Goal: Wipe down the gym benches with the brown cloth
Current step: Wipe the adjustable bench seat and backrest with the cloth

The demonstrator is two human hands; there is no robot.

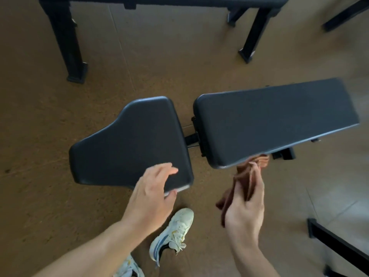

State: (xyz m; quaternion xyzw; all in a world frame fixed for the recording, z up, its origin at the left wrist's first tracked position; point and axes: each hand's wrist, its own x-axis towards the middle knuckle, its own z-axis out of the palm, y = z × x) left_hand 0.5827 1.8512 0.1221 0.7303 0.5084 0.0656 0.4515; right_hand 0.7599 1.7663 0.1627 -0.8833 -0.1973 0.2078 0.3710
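A black gym bench stands in front of me in two padded parts: a tapered seat pad (131,140) on the left and a long back pad (275,120) on the right. My left hand (151,194) rests at the seat pad's near right corner, fingers straight on top and thumb under the edge. My right hand (247,206) grips the bunched brown cloth (245,176) just below the near edge of the back pad. The cloth's top touches that edge.
A second black bench (65,37) stands across the far side on four legs. Another black frame (339,242) juts in at lower right. My white sneakers (173,232) stand on the brown floor below the seat pad.
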